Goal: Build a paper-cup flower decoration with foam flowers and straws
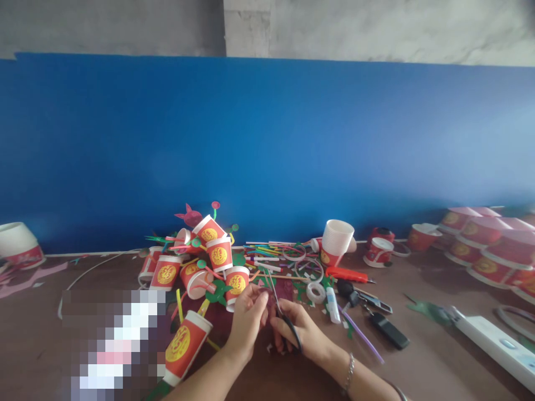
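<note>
My right hand (298, 328) is wrapped round a pair of scissors (287, 323) with dark handles, the blades pointing up and away from me. Facing it, my left hand (249, 317) is closed, thumb against fingers, on a small piece of dark red paper (263, 290) beside the blades. Most of that piece is hidden by the fingers. Behind the hands lies a sheet of maroon paper (285, 291) with green scraps around it. Left of my left hand leans a red and white paper cup (188, 348) with a yellow emblem.
A pile of decorated paper cups (219, 253) stands at the left. Toward the back are markers (267, 267), a tape roll (316, 292), a glue stick (333, 305) and stacked cups (336, 239). An orange cutter (349, 274) and a black key fob (388, 330) lie at right. A blue wall panel (267, 150) rises behind.
</note>
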Demonstrator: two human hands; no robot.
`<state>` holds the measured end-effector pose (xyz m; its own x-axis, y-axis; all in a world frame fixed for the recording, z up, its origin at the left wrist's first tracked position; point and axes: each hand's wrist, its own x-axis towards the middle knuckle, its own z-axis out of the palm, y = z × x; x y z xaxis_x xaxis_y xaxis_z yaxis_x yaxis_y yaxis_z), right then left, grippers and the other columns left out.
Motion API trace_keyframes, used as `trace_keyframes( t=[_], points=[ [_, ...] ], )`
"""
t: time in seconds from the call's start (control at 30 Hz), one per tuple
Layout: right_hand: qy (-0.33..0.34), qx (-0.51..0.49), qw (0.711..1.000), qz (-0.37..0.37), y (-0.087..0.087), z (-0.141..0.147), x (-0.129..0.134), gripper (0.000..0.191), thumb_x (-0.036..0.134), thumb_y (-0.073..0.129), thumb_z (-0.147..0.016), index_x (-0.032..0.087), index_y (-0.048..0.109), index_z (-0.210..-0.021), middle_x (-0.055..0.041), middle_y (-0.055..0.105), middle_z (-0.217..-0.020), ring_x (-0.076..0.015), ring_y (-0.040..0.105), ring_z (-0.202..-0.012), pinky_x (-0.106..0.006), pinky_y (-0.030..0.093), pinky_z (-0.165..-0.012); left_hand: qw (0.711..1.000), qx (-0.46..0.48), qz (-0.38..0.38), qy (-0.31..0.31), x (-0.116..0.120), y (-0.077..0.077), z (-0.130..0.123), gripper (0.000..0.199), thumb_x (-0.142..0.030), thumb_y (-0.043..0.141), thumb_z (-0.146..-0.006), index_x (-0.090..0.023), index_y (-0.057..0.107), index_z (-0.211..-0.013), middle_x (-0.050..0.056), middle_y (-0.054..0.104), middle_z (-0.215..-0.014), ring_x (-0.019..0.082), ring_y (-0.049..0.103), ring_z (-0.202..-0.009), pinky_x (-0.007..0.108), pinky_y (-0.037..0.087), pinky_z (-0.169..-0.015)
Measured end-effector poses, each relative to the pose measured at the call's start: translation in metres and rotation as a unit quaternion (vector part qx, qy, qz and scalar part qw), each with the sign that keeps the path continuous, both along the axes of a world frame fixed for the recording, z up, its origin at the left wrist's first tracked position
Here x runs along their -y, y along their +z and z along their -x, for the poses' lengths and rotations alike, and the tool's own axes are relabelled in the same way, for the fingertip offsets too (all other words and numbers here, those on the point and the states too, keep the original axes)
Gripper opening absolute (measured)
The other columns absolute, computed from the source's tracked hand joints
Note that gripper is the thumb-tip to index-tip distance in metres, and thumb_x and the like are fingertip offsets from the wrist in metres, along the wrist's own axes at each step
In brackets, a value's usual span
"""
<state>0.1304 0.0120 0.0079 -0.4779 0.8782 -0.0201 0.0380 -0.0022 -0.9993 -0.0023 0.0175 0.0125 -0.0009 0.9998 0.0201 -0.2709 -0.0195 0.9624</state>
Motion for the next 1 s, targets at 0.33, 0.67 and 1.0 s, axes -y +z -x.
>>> trace_keyframes(
  t=[0.33,0.67,1.0],
  points=[
    [-0.025,0.014,1.000,0.007,0.002,0.000,-0.001,0.038,0.050,0.066,-0.071,0.017,0.049,-0.069,0.0056,0.051,-0.038,-0.0063,0.041,-0.029,-0.016,0.028,-0.031,1.000,0.002,0.020,-0.005,0.001,0.003,0.002,0.026,-0.042,0.059,-0.074,-0.018,0.050,-0.075,-0.011,0.035,-0.039,0.004,0.026,-0.036,0.016,0.017,-0.038],
    [-0.107,0.022,0.994,0.020,0.009,-0.015,-0.015,0.024,0.039,0.063,-0.069,0.017,0.051,-0.068,0.0057,0.052,-0.038,-0.0079,0.044,-0.030,-0.016,0.030,-0.032,0.990,-0.116,0.013,-0.074,-0.002,-0.008,-0.003,0.028,-0.039,0.060,-0.069,-0.014,0.054,-0.080,-0.006,0.049,-0.051,0.005,0.034,-0.035,0.018,0.025,-0.035],
    [-0.288,0.080,0.954,0.035,-0.007,-0.021,-0.034,0.018,0.035,0.053,-0.068,0.018,0.052,-0.074,0.0030,0.057,-0.046,-0.0128,0.054,-0.037,-0.017,0.029,-0.029,0.881,-0.455,-0.131,-0.003,0.008,-0.013,0.002,0.030,-0.002,0.041,-0.076,-0.015,0.054,-0.099,0.010,0.065,-0.099,0.020,0.063,-0.097,0.030,0.049,-0.084]
  ],
)
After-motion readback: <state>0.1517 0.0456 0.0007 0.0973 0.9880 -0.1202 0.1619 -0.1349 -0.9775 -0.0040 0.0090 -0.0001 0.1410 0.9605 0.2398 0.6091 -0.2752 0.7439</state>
